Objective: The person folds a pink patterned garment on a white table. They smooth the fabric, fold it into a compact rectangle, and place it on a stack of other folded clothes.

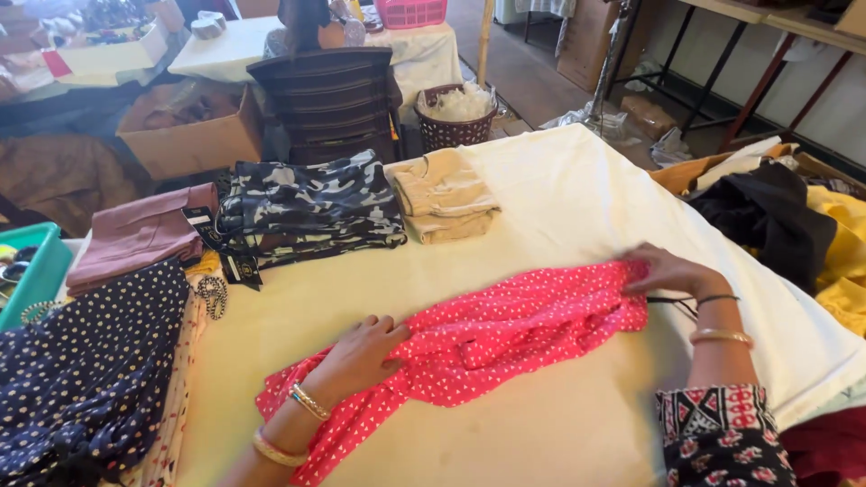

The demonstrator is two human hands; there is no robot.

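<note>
Cloth (505, 334), pink with small white dots, lies stretched in a loose band across the cream-covered counter (577, 194), running between the two hands. The left hand (361, 353) rests flat on the cloth's near end, fingers (390, 326) spread open and pressing down, with bangles on the wrist. The right hand (669, 271) is at the far end, its fingers (637, 278) closed on the cloth's edge, pinching it; a bangle and a dark band sit on that wrist.

Beyond the left fingers, well apart from them, stand folded piles: a camouflage stack (311, 209), a beige stack (444, 197) just beside it, and a mauve stack (140, 233) further left. Left of the left hand lies a navy dotted fabric (86, 370), hanging over the counter's edge, with a teal bin (36, 271) past it. To the right of the right fingers, off the counter, a heap of black and yellow garments (803, 225) is piled. Far beyond stand a dark chair (329, 99) and a basket (456, 122).
</note>
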